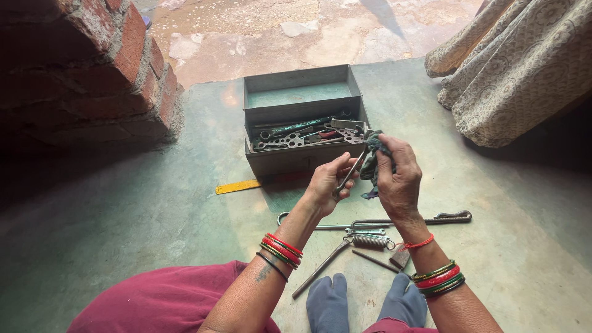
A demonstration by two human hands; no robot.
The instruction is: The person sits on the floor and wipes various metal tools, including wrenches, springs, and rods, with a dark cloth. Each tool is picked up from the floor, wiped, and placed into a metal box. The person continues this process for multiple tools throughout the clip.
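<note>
My left hand (325, 184) grips the lower end of a slim metal tool (351, 171), which looks like a spanner. My right hand (399, 176) holds a dark green rag (374, 161) bunched around the tool's upper end. Both hands hover just in front of an open grey metal toolbox (296, 157) that holds spanners and other tools. On the floor below my hands lie a long spanner (333, 226), a coil spring (370, 242), a chisel-like tool (320, 268) and a curved metal bar (447, 217).
A brick wall (132, 68) stands at the left. Patterned cloth (518, 68) hangs at the upper right. A yellow ruler strip (237, 186) lies left of the toolbox. My socked feet (364, 302) and maroon garment (166, 302) fill the bottom edge.
</note>
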